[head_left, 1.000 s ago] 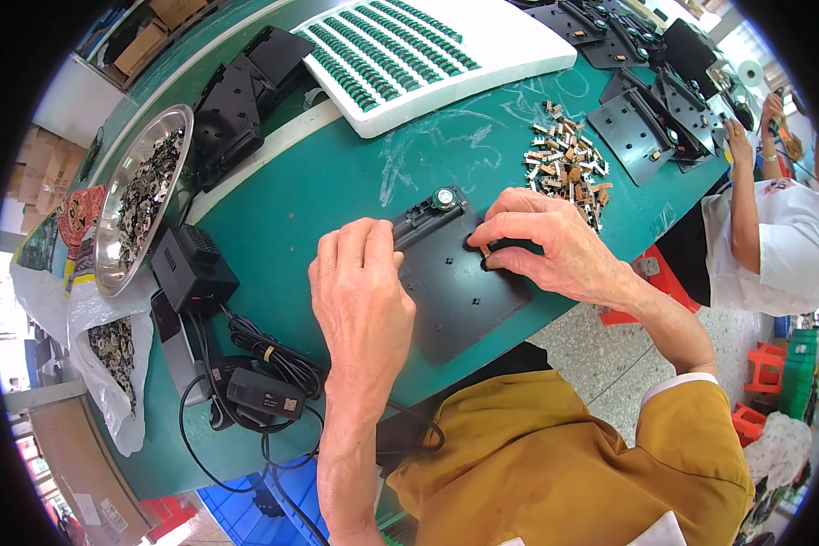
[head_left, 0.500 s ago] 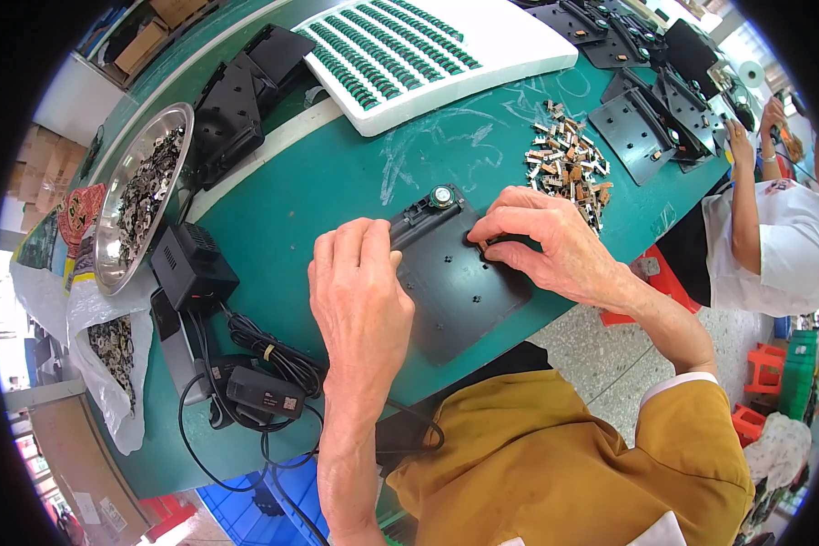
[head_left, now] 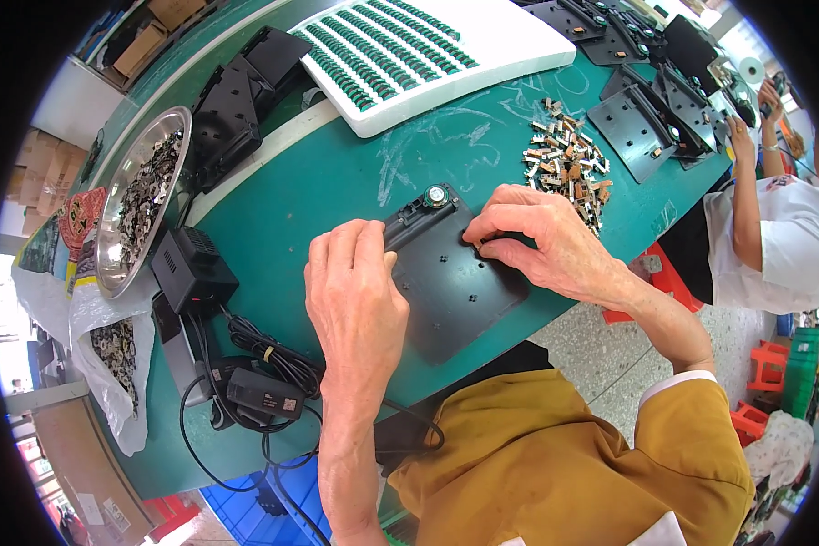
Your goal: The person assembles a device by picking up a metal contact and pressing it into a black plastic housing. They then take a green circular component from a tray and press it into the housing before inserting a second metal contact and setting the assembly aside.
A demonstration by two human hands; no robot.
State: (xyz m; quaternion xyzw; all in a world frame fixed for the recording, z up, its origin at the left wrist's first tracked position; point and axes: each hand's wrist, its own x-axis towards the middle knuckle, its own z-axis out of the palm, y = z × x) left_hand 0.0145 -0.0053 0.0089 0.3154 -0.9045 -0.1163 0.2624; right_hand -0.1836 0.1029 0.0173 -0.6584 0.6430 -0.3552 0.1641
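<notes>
**Two hands on one black plate**

At frame centre, one black plate (head_left: 455, 282) lies on the green surface (head_left: 273, 209). The left hand (head_left: 355, 296) rests flat on its left edge; the right hand (head_left: 541, 238) pinches a small part against its upper right. One pile of small metal parts (head_left: 569, 159) lies above, one steel bowl (head_left: 136, 196) upper left.

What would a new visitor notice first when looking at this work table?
First, the two bare hands at the centre: the left hand lies flat on a black plate on the green table, and the right hand presses its fingers on the plate's far edge. Behind them lies a white foam tray with rows of green parts, and at the far left a metal bowl of small metal pieces.
</notes>
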